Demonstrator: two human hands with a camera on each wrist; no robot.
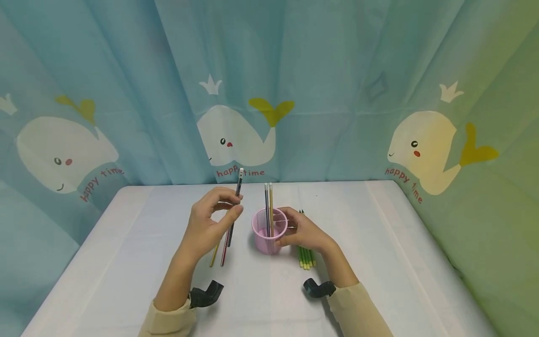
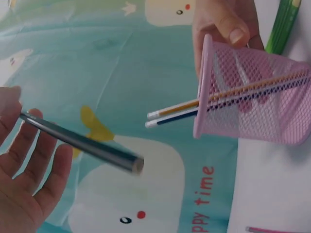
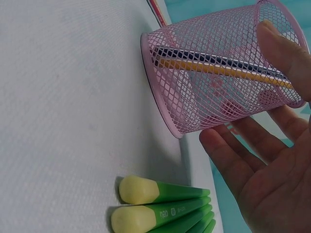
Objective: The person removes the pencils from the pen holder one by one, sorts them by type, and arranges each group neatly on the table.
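Note:
In the head view my left hand [image 1: 206, 224] pinches a black pencil [image 1: 239, 185] between thumb and fingers, its white eraser end up. The left wrist view shows that pencil [image 2: 87, 143] slanting away from the fingertips, beside the cup's rim. My right hand [image 1: 309, 231] grips a pink mesh pencil cup [image 1: 262, 244] from its right side, thumb on the near wall and fingers behind. Inside the cup lean a dark blue pencil [image 1: 266, 199] and a gold pencil [image 1: 271, 199], eraser ends up. The right wrist view shows the cup's base [image 3: 163, 97] at the table.
Left of the cup, a yellow pencil [image 1: 214, 256] and a red pencil [image 1: 225, 252] lie on the white table [image 1: 113, 281]. Several green pens [image 1: 306, 260] with pale yellow ends lie under my right wrist. A whale-print curtain [image 1: 337, 117] hangs behind the table.

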